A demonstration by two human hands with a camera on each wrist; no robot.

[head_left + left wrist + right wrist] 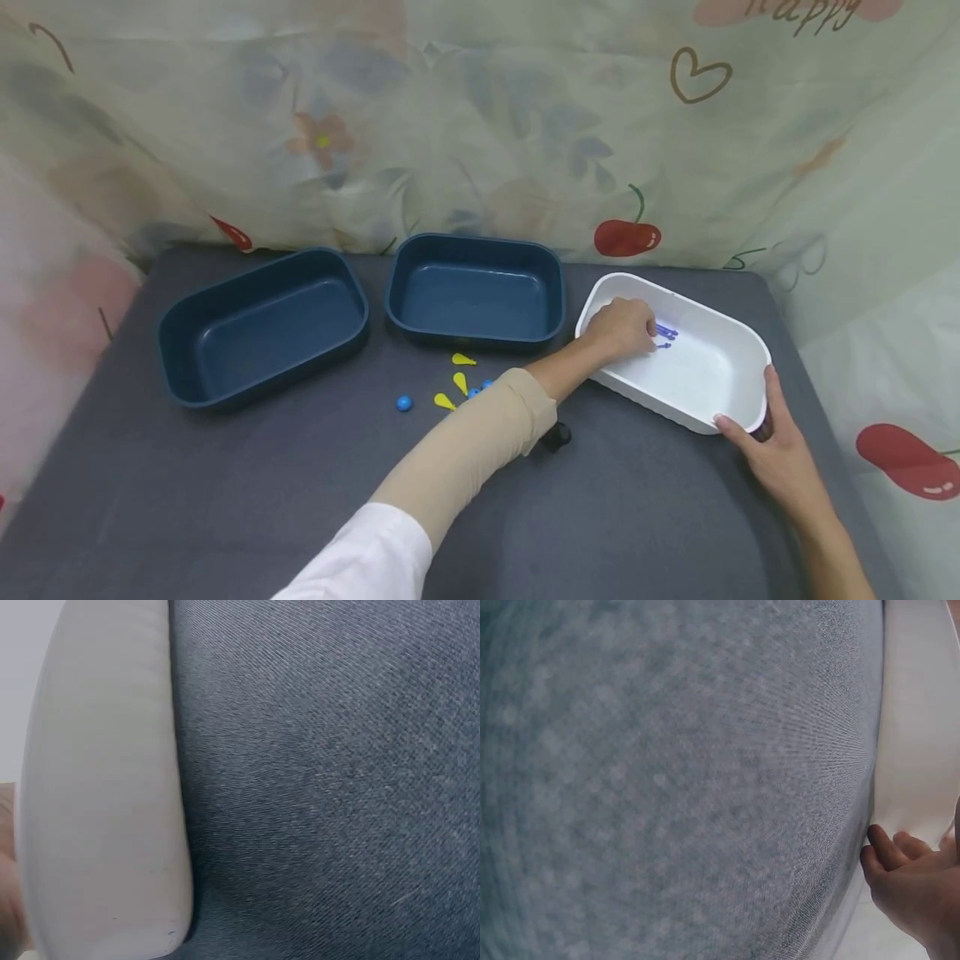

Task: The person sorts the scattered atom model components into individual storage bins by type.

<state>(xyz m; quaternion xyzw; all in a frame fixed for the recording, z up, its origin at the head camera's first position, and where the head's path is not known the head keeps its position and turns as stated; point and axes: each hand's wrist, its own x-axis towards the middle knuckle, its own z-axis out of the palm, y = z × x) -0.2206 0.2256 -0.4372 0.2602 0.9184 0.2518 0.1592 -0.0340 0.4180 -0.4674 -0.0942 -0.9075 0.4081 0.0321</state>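
At the right, a white rectangular basin (697,392) sits angled on the table. My left hand (621,327) reaches down into its left end, fingers bent. Small thin purple pieces (665,332) lie on the basin floor right at these fingertips; whether the fingers pinch one I cannot tell. My right hand (780,458) grips the basin's right corner, thumb over the near rim and fingers along the outer end. The right wrist view shows those fingers (889,851) against the white wall. In the left wrist view the basin wall (105,780) hides most of the left hand.
Two dark blue basins stand at the left (262,342) and back middle (476,304). Yellow drop-shaped pieces (461,382) and blue balls (404,403) lie before the middle one. A black object (557,437) is partly behind the left forearm. A patterned curtain (480,125) hangs behind.
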